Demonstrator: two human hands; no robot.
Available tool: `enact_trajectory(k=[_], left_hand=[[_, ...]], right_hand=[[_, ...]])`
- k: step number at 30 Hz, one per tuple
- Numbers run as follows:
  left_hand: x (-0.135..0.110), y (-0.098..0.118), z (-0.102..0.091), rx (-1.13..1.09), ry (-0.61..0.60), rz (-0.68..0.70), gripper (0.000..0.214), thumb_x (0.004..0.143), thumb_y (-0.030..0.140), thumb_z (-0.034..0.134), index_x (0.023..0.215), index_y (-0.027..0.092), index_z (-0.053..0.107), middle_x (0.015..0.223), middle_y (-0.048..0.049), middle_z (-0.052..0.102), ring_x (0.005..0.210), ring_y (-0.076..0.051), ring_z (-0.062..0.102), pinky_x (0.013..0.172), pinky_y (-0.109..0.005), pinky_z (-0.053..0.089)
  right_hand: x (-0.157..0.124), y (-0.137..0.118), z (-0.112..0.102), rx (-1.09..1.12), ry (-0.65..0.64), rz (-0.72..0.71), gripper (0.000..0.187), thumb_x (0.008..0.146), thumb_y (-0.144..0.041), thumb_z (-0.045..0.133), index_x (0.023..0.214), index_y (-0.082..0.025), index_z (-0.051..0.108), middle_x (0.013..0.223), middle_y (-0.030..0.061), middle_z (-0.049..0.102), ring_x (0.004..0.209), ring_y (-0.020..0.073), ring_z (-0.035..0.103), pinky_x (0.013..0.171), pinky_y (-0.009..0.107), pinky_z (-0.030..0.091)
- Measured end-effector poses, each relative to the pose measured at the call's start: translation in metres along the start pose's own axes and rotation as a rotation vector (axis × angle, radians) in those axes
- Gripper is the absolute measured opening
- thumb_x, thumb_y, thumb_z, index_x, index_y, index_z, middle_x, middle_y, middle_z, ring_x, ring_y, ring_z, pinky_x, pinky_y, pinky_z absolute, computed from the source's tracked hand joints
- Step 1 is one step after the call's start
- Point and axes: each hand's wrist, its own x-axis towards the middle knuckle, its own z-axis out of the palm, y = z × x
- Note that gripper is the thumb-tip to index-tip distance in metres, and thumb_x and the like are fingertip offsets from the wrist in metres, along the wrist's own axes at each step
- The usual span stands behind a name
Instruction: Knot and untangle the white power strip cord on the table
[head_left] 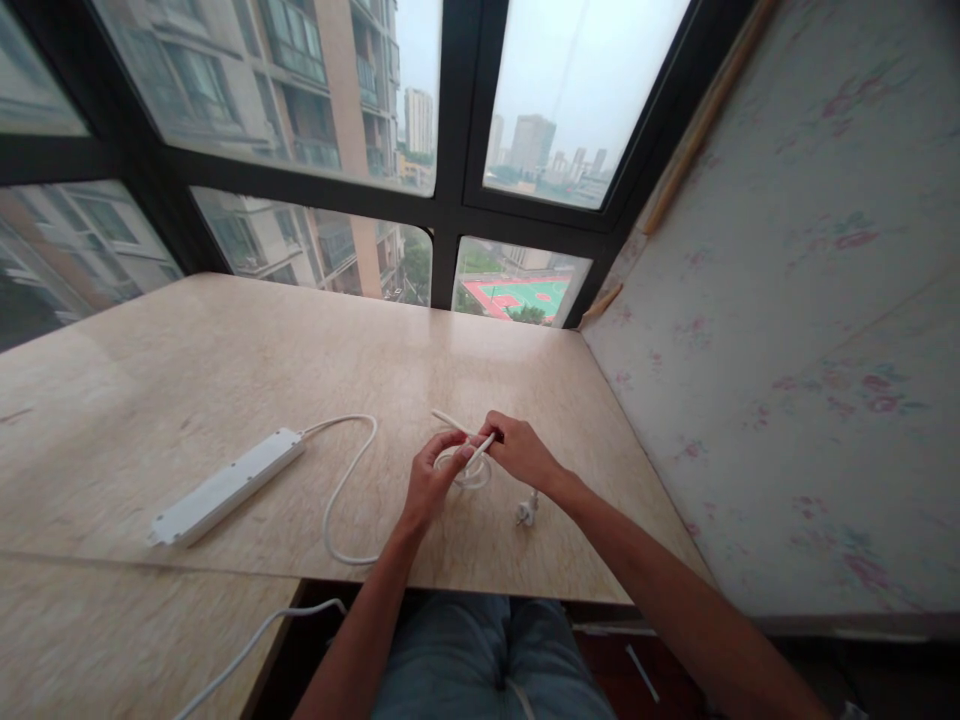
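Both the left hand (pixel 433 475) and the right hand (pixel 519 448) have fingers closed on the white cord (pixel 484 448), its loose coil (pixel 474 486) beneath them over the bench (pixel 405 360), between power strip (pixel 229 488) and plug (pixel 526 512). Winding the cord appears to be the step in hand; the next move likely calls for one hand steadying the loops while the other draws in slack.

Power strip (pixel 227 488): on worktop (pixel 262 350), left of cord coil (pixel 472 486)
Plug (pixel 526 511): right of coil, near front edge
Window (pixel 448 160): behind worktop
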Motion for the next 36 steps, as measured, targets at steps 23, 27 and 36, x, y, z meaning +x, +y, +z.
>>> enact_trajectory(k=[23,27,36], left_hand=[[0.017,0.072,0.018,-0.464,0.156,-0.246,0.024,0.068,0.028,0.081,0.074,0.014,0.062,0.08,-0.0049,0.072,0.068,-0.014,0.067,0.069,-0.026,0.051],[0.02,0.084,0.02,-0.685,0.221,-0.298,0.008,0.081,0.015,0.069,0.075,0.013,0.063,0.076,-0.0035,0.072,0.066,-0.011,0.068,0.071,-0.025,0.055],[0.015,0.089,0.03,-0.98,0.357,-0.426,0.024,0.095,0.008,0.047,0.077,0.01,0.063,0.074,-0.006,0.072,0.069,-0.01,0.071,0.079,-0.024,0.058]], right_hand=[[-0.038,0.047,0.0,0.351,0.034,-0.052,0.018,0.083,-0.034,0.059,0.076,-0.019,0.053,0.066,-0.0026,0.062,0.062,0.012,0.06,0.06,0.024,0.044],[-0.045,0.061,0.001,0.363,0.135,-0.085,0.017,0.084,-0.035,0.06,0.079,-0.019,0.058,0.077,0.0008,0.063,0.07,0.0134,0.06,0.068,0.027,0.047],[-0.064,0.073,0.028,0.808,0.187,0.034,0.036,0.078,-0.046,0.071,0.101,-0.022,0.056,0.095,0.005,0.069,0.083,0.0182,0.068,0.074,0.033,0.055]])
